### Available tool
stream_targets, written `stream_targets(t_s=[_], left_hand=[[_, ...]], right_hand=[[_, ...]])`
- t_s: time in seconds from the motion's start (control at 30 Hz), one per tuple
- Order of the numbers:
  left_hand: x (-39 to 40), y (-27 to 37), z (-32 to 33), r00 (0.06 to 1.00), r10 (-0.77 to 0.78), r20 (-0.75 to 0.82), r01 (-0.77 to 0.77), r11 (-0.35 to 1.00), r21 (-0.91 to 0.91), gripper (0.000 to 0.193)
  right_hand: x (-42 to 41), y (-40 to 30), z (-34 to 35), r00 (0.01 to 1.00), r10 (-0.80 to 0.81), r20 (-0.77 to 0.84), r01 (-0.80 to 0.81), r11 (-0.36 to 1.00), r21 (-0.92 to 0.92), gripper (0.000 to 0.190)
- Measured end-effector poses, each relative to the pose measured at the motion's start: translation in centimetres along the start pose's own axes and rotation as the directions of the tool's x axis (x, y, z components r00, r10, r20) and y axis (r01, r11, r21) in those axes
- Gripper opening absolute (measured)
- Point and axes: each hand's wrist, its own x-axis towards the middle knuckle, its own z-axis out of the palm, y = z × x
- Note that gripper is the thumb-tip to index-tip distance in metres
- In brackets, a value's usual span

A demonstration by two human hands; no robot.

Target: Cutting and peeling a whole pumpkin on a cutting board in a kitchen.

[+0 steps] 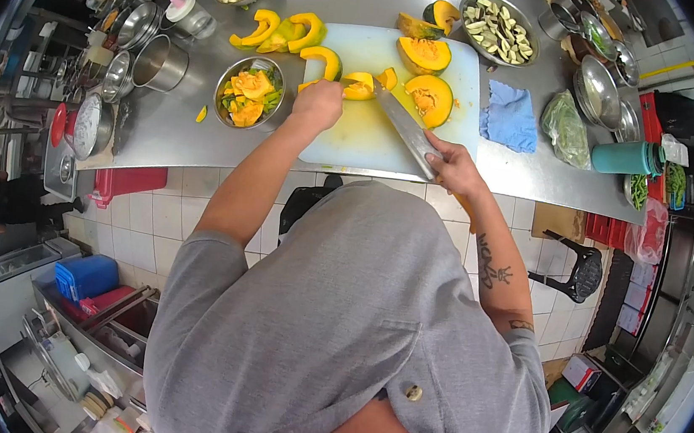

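My right hand (458, 170) is closed around a large kitchen knife (408, 126), whose wide steel blade slants up and left across the white cutting board (379, 147). The blade's tip meets a small piece of orange pumpkin (359, 87). My left hand (319, 107) grips that pumpkin at the board's left side; its fingertips are hidden. Just beyond it lies a curved pumpkin slice (331, 63). Two larger pumpkin wedges, one with seedy pulp (429, 101), rest on the board's right half. Left of my hand, a steel bowl (219, 96) holds pumpkin pulp and green trimmings.
More pumpkin slices (290, 34) lie beyond the board's left corner. A bowl of cut eggplant (500, 30), a blue cloth (509, 118), a bagged green vegetable (564, 130) and a teal bottle (623, 157) stand rightward. Steel pots (161, 64) crowd the left. A person (13, 194) is at far left.
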Motion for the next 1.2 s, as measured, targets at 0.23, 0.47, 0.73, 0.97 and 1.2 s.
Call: stream_targets(t_s=[0.23, 0.47, 0.73, 0.97, 1.2], left_hand=[[0.3, 0.1, 0.9, 1.0, -0.01, -0.021, 0.009, 0.999, -0.051, 0.025], [-0.1, 0.9, 0.2, 1.0, 0.0, 0.017, 0.001, 0.999, -0.043, 0.026], [0.3, 0.5, 0.4, 1.0, 0.02, 0.009, -0.02, 0.999, -0.034, 0.025], [-0.4, 0.6, 2.1, 1.0, 0.013, -0.014, -0.013, 0.999, -0.044, 0.023], [-1.7, 0.8, 1.5, 0.996, 0.086, -0.018, -0.087, 0.987, -0.134, 0.025]], right_hand=[[0.3, -1.9, 1.3, 0.993, -0.076, -0.087, 0.057, 0.978, -0.199, 0.053], [-0.1, -3.1, 0.6, 0.998, 0.052, -0.031, -0.058, 0.977, -0.206, 0.054], [0.3, -1.4, 0.3, 0.973, 0.192, 0.13, -0.207, 0.971, 0.117, 0.053], [0.2, -1.2, 1.8, 1.0, -0.029, -0.001, 0.029, 0.998, 0.047, 0.052], [-1.5, -0.4, 1.1, 0.981, -0.152, -0.119, 0.135, 0.981, -0.137, 0.051]])
